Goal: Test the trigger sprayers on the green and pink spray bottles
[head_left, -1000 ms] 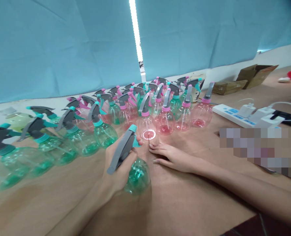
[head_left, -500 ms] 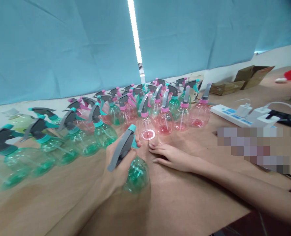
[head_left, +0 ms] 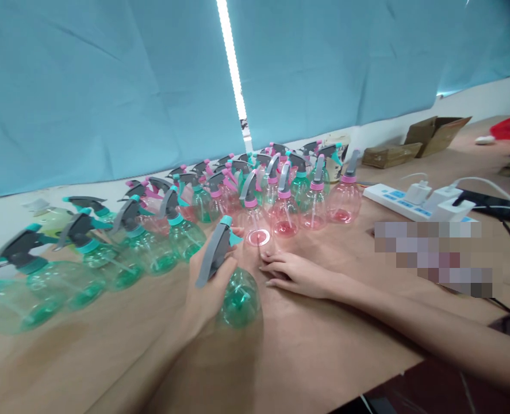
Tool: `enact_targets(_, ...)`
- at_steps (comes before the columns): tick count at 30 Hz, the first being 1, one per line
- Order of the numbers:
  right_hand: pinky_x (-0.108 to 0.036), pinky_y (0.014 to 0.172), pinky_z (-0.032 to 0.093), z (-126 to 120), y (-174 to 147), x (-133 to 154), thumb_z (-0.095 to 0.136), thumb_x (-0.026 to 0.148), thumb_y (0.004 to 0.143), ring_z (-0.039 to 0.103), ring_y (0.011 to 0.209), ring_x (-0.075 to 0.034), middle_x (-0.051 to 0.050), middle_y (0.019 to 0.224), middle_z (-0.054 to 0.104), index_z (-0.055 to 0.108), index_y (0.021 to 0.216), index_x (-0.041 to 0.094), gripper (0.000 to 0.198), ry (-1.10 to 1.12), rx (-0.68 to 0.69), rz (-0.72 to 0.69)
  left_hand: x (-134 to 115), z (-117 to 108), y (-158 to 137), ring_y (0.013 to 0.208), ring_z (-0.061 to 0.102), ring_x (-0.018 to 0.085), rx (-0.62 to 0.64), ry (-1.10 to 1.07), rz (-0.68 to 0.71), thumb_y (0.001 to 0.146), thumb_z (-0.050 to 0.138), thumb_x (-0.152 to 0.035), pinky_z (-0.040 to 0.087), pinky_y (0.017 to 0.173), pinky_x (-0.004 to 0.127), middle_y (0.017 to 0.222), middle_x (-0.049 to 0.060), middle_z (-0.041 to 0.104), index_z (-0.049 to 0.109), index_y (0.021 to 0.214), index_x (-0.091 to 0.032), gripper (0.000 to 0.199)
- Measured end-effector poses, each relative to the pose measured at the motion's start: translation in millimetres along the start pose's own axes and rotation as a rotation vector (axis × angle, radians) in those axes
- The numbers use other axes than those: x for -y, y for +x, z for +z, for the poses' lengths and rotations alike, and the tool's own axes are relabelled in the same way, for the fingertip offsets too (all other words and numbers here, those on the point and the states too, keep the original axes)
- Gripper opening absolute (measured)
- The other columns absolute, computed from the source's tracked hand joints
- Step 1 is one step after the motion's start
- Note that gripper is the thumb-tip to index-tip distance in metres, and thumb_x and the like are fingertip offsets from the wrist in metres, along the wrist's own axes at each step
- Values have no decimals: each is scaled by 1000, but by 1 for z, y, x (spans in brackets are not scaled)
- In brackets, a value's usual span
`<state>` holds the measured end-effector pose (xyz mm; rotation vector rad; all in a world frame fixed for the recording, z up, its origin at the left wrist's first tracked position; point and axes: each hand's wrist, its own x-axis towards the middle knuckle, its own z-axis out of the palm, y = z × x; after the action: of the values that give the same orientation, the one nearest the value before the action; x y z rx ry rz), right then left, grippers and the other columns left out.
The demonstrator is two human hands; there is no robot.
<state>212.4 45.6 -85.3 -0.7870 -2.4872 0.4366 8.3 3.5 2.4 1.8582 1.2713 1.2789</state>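
My left hand [head_left: 207, 296] is closed around the neck of a green spray bottle [head_left: 241, 299] on the brown worktop [head_left: 323, 351], nearer its near edge than its far one. My thumb lies across the front just under the grey trigger head [head_left: 215, 256]; the other fingers are mostly hidden behind it, and I cannot tell whether any of them presses the turquoise trigger, or whether the base bears on the surface. My right hand [head_left: 295, 275] lies loosely spread, palm down and holding nothing, its fingertips just beside the foot of a pink-collared bottle [head_left: 257, 221]. The held bottle looks thin-walled, clear and smooth; I make out no fill line, so I judge it light and top-heavy under its head, with a round belly that would give if squeezed and slip under damp fingers. The narrow neck below the collar seems the surest hold, clear of the trigger, with an open palm against the belly for steadying. Green-bodied bottles [head_left: 188, 236] stand in a slanting row to the left, and pink ones [head_left: 284, 221] crowd ahead toward the far edge, below a blue sheet [head_left: 108, 86]. A white power strip [head_left: 392, 201] lies to their right, with a cardboard box [head_left: 436, 138] beyond it, toward the far right corner.
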Motion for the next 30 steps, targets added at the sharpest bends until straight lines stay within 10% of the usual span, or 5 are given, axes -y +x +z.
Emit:
enact_targets(19,-52,106,40,-1,13,72,76,57,73,45,134,-34,-18,143,50,30,148,18,96,243,-184,29,11,2,2,89,65,18,-81,81,122,87,60,-35,51,77,29,90,2,68,64,112,-20,30)
enact_targets(30,-48,90,51,9,33,85,73,54,78,61,113,-32,-16,126,59,41,137,18,76,110,-305,113,20,-18,2,115,61,28,33,101,172,82,63,-49,50,96,45,132,10,60,41,142,-25,68)
